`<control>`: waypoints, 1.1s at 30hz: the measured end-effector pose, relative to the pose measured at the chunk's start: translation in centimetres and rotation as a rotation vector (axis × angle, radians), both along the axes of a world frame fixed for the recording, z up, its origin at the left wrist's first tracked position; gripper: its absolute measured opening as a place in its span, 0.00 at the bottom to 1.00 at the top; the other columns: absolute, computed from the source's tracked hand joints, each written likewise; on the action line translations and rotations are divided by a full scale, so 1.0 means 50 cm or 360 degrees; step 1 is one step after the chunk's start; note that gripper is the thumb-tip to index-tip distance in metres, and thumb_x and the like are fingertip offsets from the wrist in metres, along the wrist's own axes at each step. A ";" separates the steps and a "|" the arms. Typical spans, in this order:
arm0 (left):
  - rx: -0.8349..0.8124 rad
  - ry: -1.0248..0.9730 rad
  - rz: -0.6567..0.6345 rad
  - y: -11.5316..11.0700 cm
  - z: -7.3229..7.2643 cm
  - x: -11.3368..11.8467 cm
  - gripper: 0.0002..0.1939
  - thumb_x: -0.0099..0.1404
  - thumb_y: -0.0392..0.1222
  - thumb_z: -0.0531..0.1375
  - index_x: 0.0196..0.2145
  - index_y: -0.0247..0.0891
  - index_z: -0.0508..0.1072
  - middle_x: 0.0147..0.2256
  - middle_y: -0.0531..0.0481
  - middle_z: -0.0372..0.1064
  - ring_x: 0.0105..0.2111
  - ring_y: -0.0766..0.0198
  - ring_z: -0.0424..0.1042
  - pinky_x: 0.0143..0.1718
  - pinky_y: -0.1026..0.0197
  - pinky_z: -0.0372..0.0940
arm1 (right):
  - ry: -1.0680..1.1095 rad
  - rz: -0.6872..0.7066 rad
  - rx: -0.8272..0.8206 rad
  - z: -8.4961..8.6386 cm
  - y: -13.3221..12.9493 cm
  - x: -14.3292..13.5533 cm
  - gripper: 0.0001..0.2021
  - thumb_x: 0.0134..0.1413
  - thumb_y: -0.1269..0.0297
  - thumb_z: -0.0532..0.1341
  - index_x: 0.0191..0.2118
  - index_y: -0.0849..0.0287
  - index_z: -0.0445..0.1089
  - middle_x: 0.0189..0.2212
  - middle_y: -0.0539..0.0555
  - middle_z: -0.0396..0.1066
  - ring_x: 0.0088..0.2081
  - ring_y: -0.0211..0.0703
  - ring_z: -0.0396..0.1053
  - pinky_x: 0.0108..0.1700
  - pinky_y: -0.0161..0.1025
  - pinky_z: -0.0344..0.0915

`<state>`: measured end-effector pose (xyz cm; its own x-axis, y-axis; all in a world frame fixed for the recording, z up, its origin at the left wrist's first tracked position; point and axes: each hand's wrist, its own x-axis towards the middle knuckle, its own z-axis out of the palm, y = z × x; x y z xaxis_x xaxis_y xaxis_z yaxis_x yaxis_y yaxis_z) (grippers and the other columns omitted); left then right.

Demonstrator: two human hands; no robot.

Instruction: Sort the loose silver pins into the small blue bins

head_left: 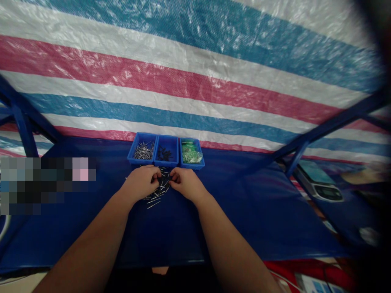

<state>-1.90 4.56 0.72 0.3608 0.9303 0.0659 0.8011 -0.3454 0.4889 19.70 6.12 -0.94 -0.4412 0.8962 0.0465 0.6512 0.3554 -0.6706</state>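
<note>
The left hand [143, 181] has its fingers bent in and its thumb near their tips. The right hand [187, 182] is bent in too, with its thumb and finger tips close together. The fingers are too small to see well, so I cannot tell if either grip is all the way closed, or if it has hold of a little thing. The two hands are near each other, with a small gap between them.

Thin shiny metal pins [154, 204] lie in a messy pile on the blue desk [244, 207], between the hands and just in front of the left one. They point all sorts of ways.

Just past the hands, three blue boxes sit in a row. The left box [141, 161] has lots more metal pins in it. The middle box [166, 162] has small black bits [164, 154]. The right box [193, 166] has green things [192, 156] in it, some in shiny clear wrap.

Behind the boxes is a big sheet [183, 83] with red, white and blue stripes. Far to the right is a scale [326, 192]
</note>
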 end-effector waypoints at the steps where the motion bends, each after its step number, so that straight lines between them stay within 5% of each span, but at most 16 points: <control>1: 0.0002 0.0004 -0.0001 0.000 0.000 -0.001 0.11 0.57 0.33 0.58 0.37 0.41 0.76 0.35 0.48 0.74 0.37 0.57 0.73 0.39 0.57 0.64 | -0.0002 -0.0004 0.0001 -0.002 0.000 -0.001 0.09 0.49 0.73 0.66 0.38 0.57 0.74 0.31 0.51 0.76 0.31 0.37 0.71 0.33 0.33 0.63; 9: -0.0039 0.0049 0.0058 0.002 0.006 0.001 0.07 0.60 0.38 0.60 0.36 0.43 0.78 0.35 0.49 0.74 0.35 0.57 0.73 0.35 0.57 0.63 | 0.0192 0.0098 0.0120 0.021 -0.004 -0.002 0.15 0.48 0.78 0.61 0.41 0.57 0.77 0.29 0.50 0.72 0.30 0.37 0.68 0.35 0.34 0.63; 13: -0.0059 0.0051 0.0055 0.004 0.003 0.003 0.07 0.62 0.40 0.60 0.37 0.43 0.79 0.34 0.49 0.73 0.34 0.58 0.73 0.36 0.58 0.62 | 0.0473 0.0063 0.0230 0.031 -0.006 -0.004 0.10 0.51 0.75 0.60 0.38 0.58 0.75 0.29 0.50 0.70 0.30 0.37 0.67 0.35 0.34 0.65; 19: -0.0024 0.0042 0.0061 0.000 0.001 0.008 0.09 0.61 0.37 0.60 0.38 0.43 0.78 0.37 0.49 0.73 0.37 0.60 0.73 0.39 0.59 0.63 | 0.0951 -0.0137 0.0204 0.009 -0.001 -0.013 0.03 0.55 0.67 0.63 0.36 0.58 0.73 0.28 0.51 0.72 0.28 0.38 0.69 0.31 0.35 0.67; 23: -0.0007 0.0041 0.0062 -0.002 0.000 0.012 0.07 0.63 0.37 0.60 0.37 0.43 0.77 0.38 0.50 0.73 0.37 0.60 0.73 0.38 0.59 0.62 | 0.1174 -0.0260 0.0088 -0.005 0.011 -0.024 0.13 0.54 0.63 0.66 0.46 0.57 0.74 0.37 0.54 0.76 0.34 0.40 0.74 0.38 0.39 0.73; 27: 0.0008 0.0046 0.0070 0.002 -0.004 0.014 0.06 0.66 0.40 0.59 0.38 0.42 0.77 0.40 0.49 0.74 0.39 0.58 0.73 0.38 0.58 0.62 | 0.1076 -0.0258 0.0024 -0.003 0.013 -0.026 0.24 0.52 0.64 0.66 0.57 0.56 0.69 0.41 0.56 0.76 0.33 0.39 0.74 0.35 0.37 0.72; 33: 0.0000 0.0102 0.0125 0.005 -0.004 0.016 0.07 0.65 0.39 0.61 0.41 0.43 0.76 0.37 0.50 0.77 0.40 0.57 0.75 0.39 0.58 0.61 | 0.0667 -0.0052 0.0174 0.021 -0.003 -0.019 0.05 0.57 0.68 0.62 0.39 0.59 0.74 0.28 0.51 0.73 0.28 0.37 0.70 0.31 0.34 0.67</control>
<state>-1.11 4.82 0.53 0.2900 0.9560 0.0451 0.8553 -0.2801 0.4359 18.76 5.96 0.11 -0.3357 0.8892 0.3109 0.3429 0.4228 -0.8389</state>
